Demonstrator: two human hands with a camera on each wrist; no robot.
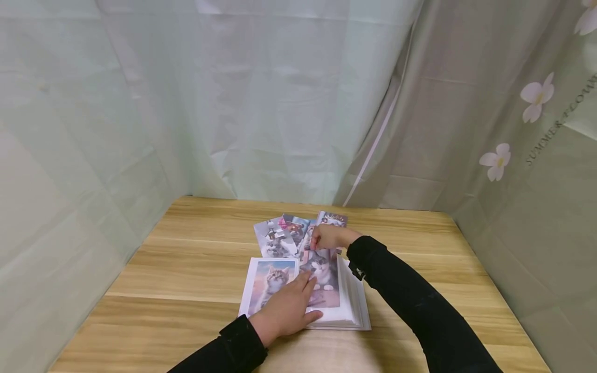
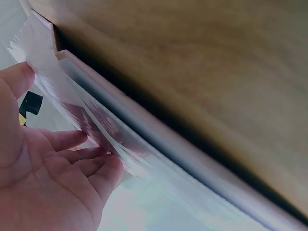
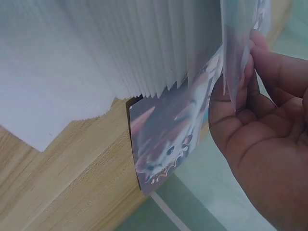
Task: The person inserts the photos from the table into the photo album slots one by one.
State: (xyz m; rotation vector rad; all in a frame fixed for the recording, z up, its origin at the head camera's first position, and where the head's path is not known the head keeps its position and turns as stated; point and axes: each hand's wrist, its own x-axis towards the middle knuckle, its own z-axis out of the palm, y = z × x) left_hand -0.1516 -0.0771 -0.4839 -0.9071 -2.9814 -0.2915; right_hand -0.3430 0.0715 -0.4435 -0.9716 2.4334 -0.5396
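An open photo album point(image 1: 353, 298) lies on the wooden table, its stack of white page edges point(image 3: 144, 43) fanned in the right wrist view. On its left page is an orange-toned kitten photo point(image 1: 270, 277). A photo of a grey-and-white cat point(image 1: 326, 295) lies at the right page. Fingers spread, my left hand point(image 1: 286, 308) rests across the album's middle and touches this photo. My right hand point(image 1: 330, 237) pinches the cat photo's upper edge; up close, the right hand point(image 3: 269, 125) has clear sleeve film between thumb and fingers.
Several loose cat photos overlap behind the album, among them a grey one point(image 1: 272, 235) at left and one point(image 1: 332, 219) at right partly behind my right hand. Curtains point(image 1: 289, 103) enclose the table point(image 1: 186, 269) at the back and both sides.
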